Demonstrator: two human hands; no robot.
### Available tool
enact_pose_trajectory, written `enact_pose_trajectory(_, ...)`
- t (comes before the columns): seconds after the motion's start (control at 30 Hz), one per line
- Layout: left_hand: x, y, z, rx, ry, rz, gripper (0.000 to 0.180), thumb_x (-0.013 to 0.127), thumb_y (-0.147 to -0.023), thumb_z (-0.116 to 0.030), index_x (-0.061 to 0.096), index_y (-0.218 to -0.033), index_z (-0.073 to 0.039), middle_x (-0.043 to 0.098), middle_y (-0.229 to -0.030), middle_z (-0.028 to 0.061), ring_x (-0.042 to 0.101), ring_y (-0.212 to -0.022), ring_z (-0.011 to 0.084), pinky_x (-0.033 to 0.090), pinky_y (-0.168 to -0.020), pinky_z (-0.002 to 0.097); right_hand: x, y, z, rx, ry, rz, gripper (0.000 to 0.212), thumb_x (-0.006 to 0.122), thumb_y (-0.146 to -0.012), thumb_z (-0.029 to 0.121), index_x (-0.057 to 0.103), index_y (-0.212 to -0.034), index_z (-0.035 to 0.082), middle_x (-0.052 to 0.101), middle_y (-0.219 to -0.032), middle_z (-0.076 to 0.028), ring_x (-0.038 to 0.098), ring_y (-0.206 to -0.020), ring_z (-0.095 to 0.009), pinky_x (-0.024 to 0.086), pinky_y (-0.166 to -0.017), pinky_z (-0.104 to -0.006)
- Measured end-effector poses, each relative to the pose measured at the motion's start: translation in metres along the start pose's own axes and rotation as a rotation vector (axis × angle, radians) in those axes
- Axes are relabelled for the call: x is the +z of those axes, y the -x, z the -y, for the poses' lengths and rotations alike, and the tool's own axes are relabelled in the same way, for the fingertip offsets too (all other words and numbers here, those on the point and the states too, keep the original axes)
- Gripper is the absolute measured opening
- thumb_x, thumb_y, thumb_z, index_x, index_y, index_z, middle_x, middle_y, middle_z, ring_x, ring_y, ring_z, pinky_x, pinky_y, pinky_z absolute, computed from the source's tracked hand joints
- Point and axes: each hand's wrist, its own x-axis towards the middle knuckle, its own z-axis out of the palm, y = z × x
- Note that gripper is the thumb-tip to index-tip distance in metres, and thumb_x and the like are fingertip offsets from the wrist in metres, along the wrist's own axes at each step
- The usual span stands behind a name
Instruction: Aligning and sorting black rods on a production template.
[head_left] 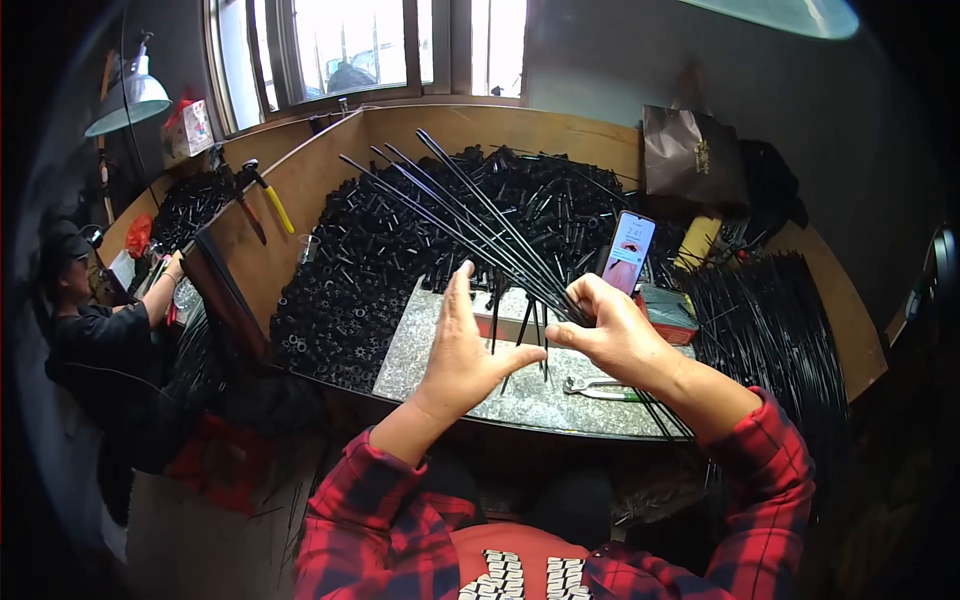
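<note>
A fanned bundle of long thin black rods is gripped in my right hand, its fingers curled round the rods. Their far ends reach up and left over a heap of small black parts, while the lower ends pass under my right forearm. My left hand is open beside the bundle, thumb and fingers spread wide. Beneath both hands lies a grey speckled work board. End-cutting pincers with green on a handle rest on it. Several dark rods also hang near the board between my hands.
A lit phone stands upright behind my right hand. More black rods lie in a thick stack at right, with a dark paper bag behind. Yellow-handled pliers hang on the left wooden partition. Beyond it sits another person.
</note>
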Motion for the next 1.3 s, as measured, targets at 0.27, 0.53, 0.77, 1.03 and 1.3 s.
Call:
enact_pose_trajectory(0.27, 0.04, 0.001, -0.006, -0.052, 0.509, -0.196, 0.071, 0.072, -0.072, 0.004, 0.03, -0.129, -0.001, 0.048, -0.127, 0.0189, 0.055, -0.111, 0.0233, 0.046, -0.093, 0.0328, 0.018, 0.02, 0.027, 0.142, -0.327, 0.238, 0.032, 0.067, -0.086, 0.015, 0.046, -0.105, 0.001, 0.054, -0.072, -0.002, 0.049, -0.053, -0.007, 0.04, -0.046, -0.0219)
enact_pose_trajectory(0.53, -0.002, -0.03, 0.0, -0.114, 0.499, -0.27, 0.026, 0.069, -0.079, 0.004, 0.061, -0.104, 0.001, 0.067, -0.096, 0.0085, 0.064, -0.086, 0.0126, 0.052, -0.08, 0.026, 0.027, 0.07, 0.011, 0.313, -0.573, 0.466, 0.019, 0.06, -0.091, 0.015, 0.051, -0.102, 0.002, 0.054, -0.067, -0.001, 0.053, -0.054, -0.009, 0.044, -0.049, -0.0234)
enact_pose_trajectory(0.77, -0.026, -0.046, -0.011, -0.143, 0.405, -0.016, 0.015, 0.071, -0.079, -0.002, 0.067, -0.09, 0.007, 0.069, -0.079, 0.0069, 0.063, -0.071, 0.0088, 0.052, -0.066, 0.023, 0.016, 0.085, 0.018, 0.395, -0.799, 0.425, 0.025, 0.057, -0.093, 0.014, 0.046, -0.112, 0.002, 0.054, -0.075, -0.002, 0.054, -0.056, -0.009, 0.049, -0.05, -0.024)
enact_pose_trajectory(1.03, 0.009, -0.093, 0.014, 0.002, 0.702, 0.276, 0.015, 0.069, -0.082, -0.003, 0.068, -0.095, 0.003, 0.07, -0.088, 0.0077, 0.065, -0.08, 0.0115, 0.052, -0.074, 0.0242, 0.026, 0.084, -0.001, 0.37, -0.89, 0.226, 0.025, 0.049, -0.098, 0.019, 0.043, -0.115, 0.002, 0.058, -0.081, -0.007, 0.059, -0.061, -0.013, 0.051, -0.055, -0.0258)
enact_pose_trajectory(1.3, 0.046, -0.039, 0.056, 0.127, 0.505, 0.371, 0.021, 0.062, -0.083, 0.001, 0.068, -0.104, 0.001, 0.07, -0.095, 0.0127, 0.068, -0.087, 0.0164, 0.053, -0.076, 0.0276, 0.144, 0.106, -0.115, 0.27, -0.508, 0.057, 0.027, 0.05, -0.097, 0.021, 0.06, -0.089, -0.003, 0.066, -0.076, -0.008, 0.063, -0.071, -0.015, 0.051, -0.066, -0.0284)
